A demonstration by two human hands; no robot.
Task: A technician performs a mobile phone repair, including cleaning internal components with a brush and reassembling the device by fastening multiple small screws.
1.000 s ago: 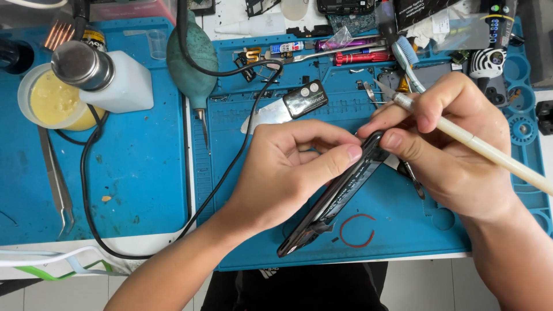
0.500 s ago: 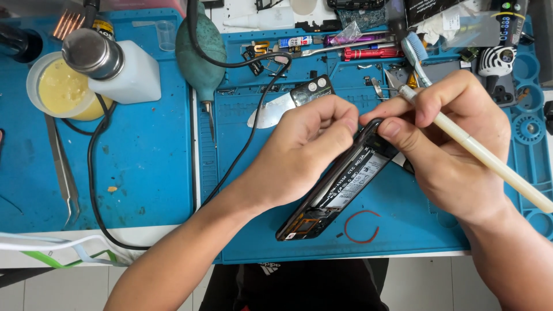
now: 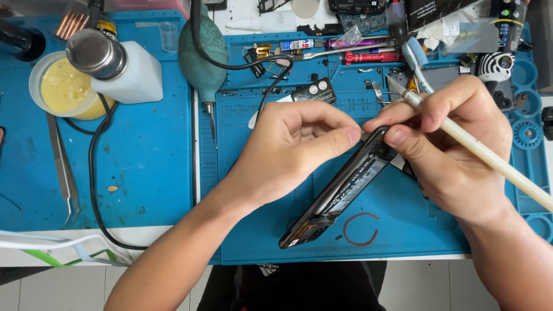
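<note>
1. Label [image 3: 352, 185]: long pale strip with dark print, inside the opened phone [image 3: 337, 193] tilted on the blue mat [image 3: 403, 230].
2. Label [image 3: 321, 97]: small white strip on a black camera part, mat centre.
3. Package [image 3: 438, 12]: dark box with white label, top right.
4. Bag [image 3: 350, 39]: small clear plastic, top centre.

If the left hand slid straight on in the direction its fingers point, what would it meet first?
The left hand points right, its fingertips already at the top edge of the opened phone. Just past that edge it would most likely meet the right hand, whose thumb grips the same end; depth between them is unclear.
</note>
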